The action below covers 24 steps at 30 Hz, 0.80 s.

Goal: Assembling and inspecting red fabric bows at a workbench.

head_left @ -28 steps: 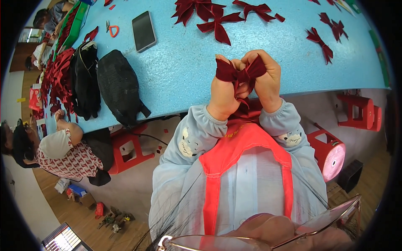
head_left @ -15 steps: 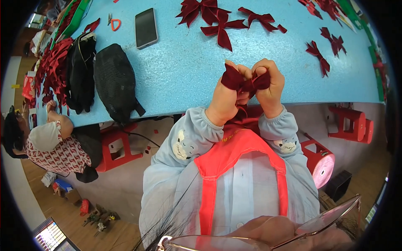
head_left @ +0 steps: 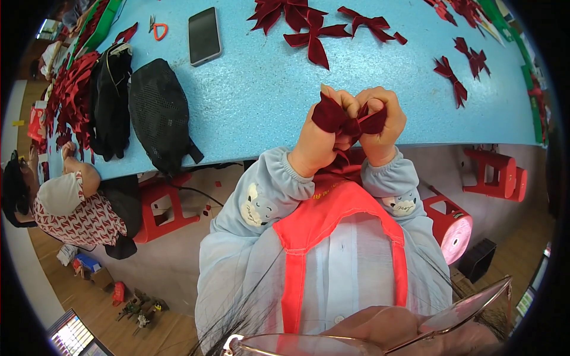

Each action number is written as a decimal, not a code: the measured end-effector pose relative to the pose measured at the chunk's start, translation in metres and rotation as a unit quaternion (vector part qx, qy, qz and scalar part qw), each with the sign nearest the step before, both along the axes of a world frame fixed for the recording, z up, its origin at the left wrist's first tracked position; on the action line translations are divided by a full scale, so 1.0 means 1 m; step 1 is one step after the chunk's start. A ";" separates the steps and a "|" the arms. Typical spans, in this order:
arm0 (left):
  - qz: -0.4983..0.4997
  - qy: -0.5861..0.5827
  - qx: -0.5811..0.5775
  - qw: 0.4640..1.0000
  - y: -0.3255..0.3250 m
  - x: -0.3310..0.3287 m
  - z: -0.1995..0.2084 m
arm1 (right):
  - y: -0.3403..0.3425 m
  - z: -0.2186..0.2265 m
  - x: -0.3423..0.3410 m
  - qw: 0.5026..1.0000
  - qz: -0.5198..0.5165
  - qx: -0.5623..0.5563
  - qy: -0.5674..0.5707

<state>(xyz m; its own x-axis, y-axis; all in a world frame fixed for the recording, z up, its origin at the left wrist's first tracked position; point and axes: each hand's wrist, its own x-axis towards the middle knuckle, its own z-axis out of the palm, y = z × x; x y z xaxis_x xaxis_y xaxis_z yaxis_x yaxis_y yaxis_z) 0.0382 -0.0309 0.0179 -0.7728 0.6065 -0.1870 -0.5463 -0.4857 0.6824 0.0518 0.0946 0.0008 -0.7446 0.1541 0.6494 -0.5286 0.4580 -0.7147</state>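
A dark red velvet bow (head_left: 351,126) is held up just off the table's near edge, between my two hands. My left hand (head_left: 318,137) pinches its left loop, with the fingers curled behind the fabric. At the other loop, my right hand (head_left: 385,121) grips with thumb and bent fingers. The bow's knot shows in the gap between the hands; part of its tails hangs below and is partly hidden. Beyond my hands lie finished-looking red bows, among them a bow with spread tails (head_left: 316,38) and a smaller one (head_left: 368,24).
On the blue table (head_left: 255,101) are a black mesh bag (head_left: 159,113), a dark cloth pouch (head_left: 111,101), a phone (head_left: 205,37) and orange-handled snips (head_left: 159,31). A heap of red ribbon (head_left: 72,89) lies left, near a co-worker's arm (head_left: 89,178). More bows (head_left: 451,82) lie right.
My right hand has shifted its grip on the bow's right loop, its fingers now more raised and curled over. The left hand keeps its hold. The view has shifted slightly.
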 end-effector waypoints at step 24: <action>0.061 -0.072 0.070 0.993 0.006 -0.002 -0.009 | 0.005 0.001 -0.010 0.986 0.041 -0.096 -0.128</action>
<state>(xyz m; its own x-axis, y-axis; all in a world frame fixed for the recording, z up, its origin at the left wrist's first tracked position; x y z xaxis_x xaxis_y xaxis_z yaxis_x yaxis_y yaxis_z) 0.0357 -0.0249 0.0089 -0.8135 0.5372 -0.2227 -0.5648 -0.6386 0.5227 0.0417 0.0993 0.0015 -0.8958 0.1884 0.4025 -0.3483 0.2649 -0.8992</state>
